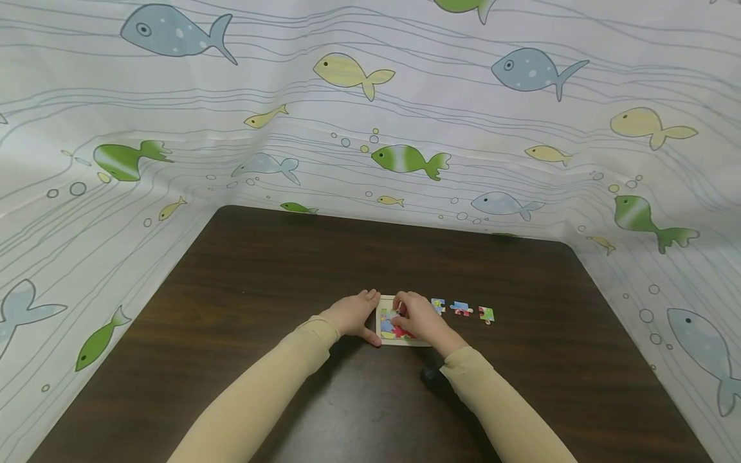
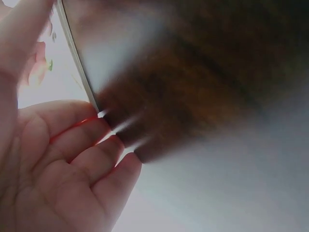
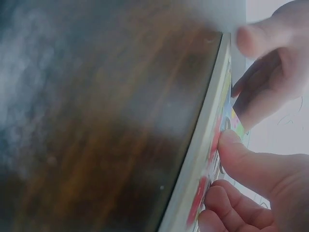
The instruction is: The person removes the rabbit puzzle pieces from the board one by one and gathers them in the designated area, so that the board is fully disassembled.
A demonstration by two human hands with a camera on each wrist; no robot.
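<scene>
A small jigsaw puzzle in a pale frame (image 1: 405, 343) lies on the table, its colourful picture partly filled in. My left hand (image 1: 354, 315) rests against the frame's left side, thumb at the near corner and fingertips at the far one. In the left wrist view, the fingers of that left hand (image 2: 72, 159) lie fairly straight beside the frame's edge (image 2: 79, 63). Over the picture, my right hand (image 1: 425, 319) pinches a puzzle piece (image 1: 399, 307) between thumb and fingers. The right wrist view shows the right thumb (image 3: 241, 154) low over the picture; fingers mostly hide the piece.
Right of the frame lie loose puzzle pieces: one (image 1: 438, 304) close to the right hand, another (image 1: 462, 308) beyond it, and a green one (image 1: 486, 314) farthest right. The dark wooden table (image 1: 278, 270) is bordered by a fish-patterned curtain (image 1: 324, 141).
</scene>
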